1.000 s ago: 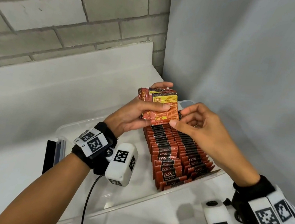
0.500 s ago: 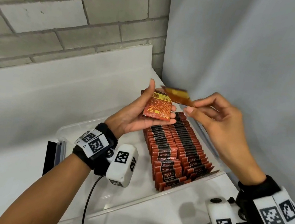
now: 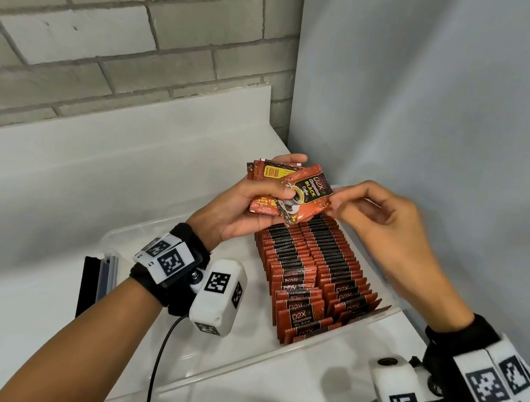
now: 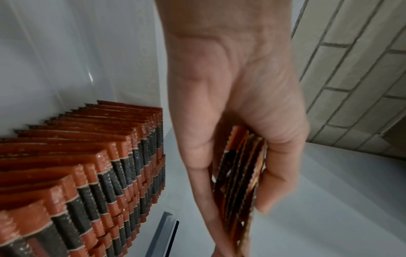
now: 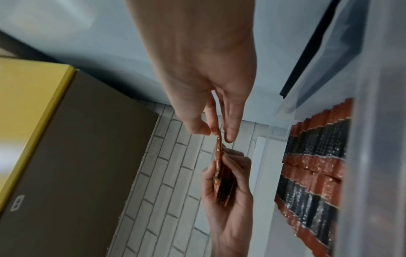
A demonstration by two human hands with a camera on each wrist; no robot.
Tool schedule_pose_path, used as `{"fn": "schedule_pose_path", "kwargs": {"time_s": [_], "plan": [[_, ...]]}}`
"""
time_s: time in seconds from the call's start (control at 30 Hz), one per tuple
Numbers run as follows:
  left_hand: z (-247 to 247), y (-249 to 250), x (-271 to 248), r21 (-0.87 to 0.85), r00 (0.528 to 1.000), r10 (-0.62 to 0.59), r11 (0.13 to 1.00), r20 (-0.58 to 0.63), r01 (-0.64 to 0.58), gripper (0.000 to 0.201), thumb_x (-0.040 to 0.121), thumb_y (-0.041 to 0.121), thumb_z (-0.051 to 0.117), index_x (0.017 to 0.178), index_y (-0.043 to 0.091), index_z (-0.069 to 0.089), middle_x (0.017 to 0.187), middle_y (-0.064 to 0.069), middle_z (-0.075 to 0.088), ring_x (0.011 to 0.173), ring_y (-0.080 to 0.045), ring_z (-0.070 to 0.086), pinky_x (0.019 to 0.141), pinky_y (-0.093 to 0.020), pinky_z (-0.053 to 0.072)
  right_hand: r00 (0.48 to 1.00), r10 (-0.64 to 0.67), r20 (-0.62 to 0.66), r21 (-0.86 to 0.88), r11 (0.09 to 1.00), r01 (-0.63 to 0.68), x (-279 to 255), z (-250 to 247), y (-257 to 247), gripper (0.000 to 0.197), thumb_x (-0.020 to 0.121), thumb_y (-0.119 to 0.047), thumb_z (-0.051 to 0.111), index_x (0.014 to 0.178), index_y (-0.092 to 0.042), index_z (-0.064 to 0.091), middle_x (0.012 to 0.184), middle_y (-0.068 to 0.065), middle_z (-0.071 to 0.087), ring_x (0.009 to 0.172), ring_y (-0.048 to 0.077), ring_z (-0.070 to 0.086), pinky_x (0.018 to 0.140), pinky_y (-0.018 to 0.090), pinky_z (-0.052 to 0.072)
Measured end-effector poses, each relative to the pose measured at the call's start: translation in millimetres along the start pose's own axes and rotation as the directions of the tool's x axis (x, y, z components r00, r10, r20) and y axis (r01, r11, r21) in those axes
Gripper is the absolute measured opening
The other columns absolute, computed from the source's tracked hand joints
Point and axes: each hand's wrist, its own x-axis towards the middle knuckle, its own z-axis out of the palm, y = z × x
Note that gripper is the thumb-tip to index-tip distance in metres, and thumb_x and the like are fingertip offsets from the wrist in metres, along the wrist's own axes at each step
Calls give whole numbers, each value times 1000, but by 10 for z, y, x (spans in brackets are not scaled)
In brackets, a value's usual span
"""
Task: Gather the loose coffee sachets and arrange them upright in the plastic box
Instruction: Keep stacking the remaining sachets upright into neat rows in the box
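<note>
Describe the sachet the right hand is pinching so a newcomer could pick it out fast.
Above the far end of the clear plastic box, the left hand grips a small stack of sachets. The front sachet, pinched by the right hand, lies tilted on that stack. It alone shows its printed face: coffee cup, "BLACK Coffee" label.

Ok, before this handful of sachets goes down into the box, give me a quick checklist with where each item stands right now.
1. Left hand grips the small stack of red coffee sachets: ok.
2. Right hand pinches the front red-and-black sachet by its edge: ok.
3. Front sachet squared with the stack: not ok, it sits tilted.
4. All held sachets facing the same way: not ok, a yellow-label back shows behind the front face.
5. Free floor in the clear plastic box, left of the upright rows: ok.
6. Sachets left outside the box: cannot tell.
</note>
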Motion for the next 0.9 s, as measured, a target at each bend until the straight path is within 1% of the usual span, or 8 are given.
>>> {"fn": "schedule_pose_path", "kwargs": {"time_s": [0.13, 0.27, 0.37, 0.43, 0.53, 0.63, 0.77, 0.9], "plan": [[-1, -4, 1, 30, 999, 2, 1000, 42, -4, 73, 58, 7, 86, 124, 18, 57, 124, -16, 61, 111, -33, 61, 91, -44, 53, 999, 45, -3, 83, 996, -44, 21, 10, -34, 12, 81, -10, 70, 91, -10, 64, 83, 3, 72, 79, 18, 71, 74, 27, 59], [-5, -5, 2, 7, 999, 5, 1000, 47, -5, 68, 62, 13, 87, 122, 18, 57, 125, -17, 60, 113, -33, 60, 95, -46, 49, 995, 96, 25, 146, 984, -99, 36, -15, -10, 22, 78, -9, 70, 99, -12, 62, 78, 5, 73, 74, 16, 70, 74, 24, 58], [-6, 1, 3, -70, 1000, 8, 998, 21, -6, 60, 63, 27, 88, 116, 18, 62, 109, -11, 67, 103, -26, 65, 89, -43, 53, 996, 74, 42, 78, 994, -77, -14, -99, 6, 20, 73, -15, 72, 92, -14, 67, 78, 2, 73, 74, 14, 68, 74, 23, 57], [-21, 9, 2, -100, 1000, 18, 995, 11, -16, 59, 64, 31, 87, 116, 18, 62, 96, -10, 68, 91, -23, 67, 84, -39, 56, 992, 45, 116, -18, 999, -43, -87, -163, -2, 17, 69, -20, 73, 85, -16, 69, 79, 1, 73, 75, 12, 67, 73, 21, 55], [-41, 14, 5, -119, 1000, 14, 993, 10, -12, 58, 67, 32, 85, 117, 18, 61, 91, -16, 66, 80, -26, 67, 77, -39, 57, 921, 63, 383, -200, 980, 16, -220, -240, -21, 12, 70, -22, 72, 82, -18, 72, 78, -3, 73, 72, 4, 65, 65, 12, 48], [-56, 3, 17, -104, 1000, 11, 994, -4, -11, 58, 66, 32, 85, 117, 17, 61, 92, -18, 65, 80, -27, 66, 77, -40, 57, 802, 101, 588, -404, 896, 183, -308, -274, 10, 7, 76, -26, 73, 82, -27, 74, 79, -11, 72, 75, 7, 65, 67, 17, 48], [-62, -2, 24, -109, 1000, 6, 994, -17, -7, 58, 67, 29, 85, 117, 16, 61, 92, -18, 64, 80, -27, 66, 76, -40, 56, 727, 150, 670, -496, 819, 288, -339, -271, 38, 8, 80, -18, 74, 85, -24, 76, 75, -28, 66, 77, -4, 63, 67, 5, 42], [-64, 0, 20, -131, 1000, 9, 991, -7, -10, 56, 69, 22, 82, 119, 15, 59, 91, -19, 64, 80, -28, 65, 79, -41, 56, 694, 172, 699, -545, 757, 361, -327, -241, 81, 10, 83, -19, 72, 88, -26, 76, 78, -40, 60, 83, -11, 58, 71, 2, 39]]}}
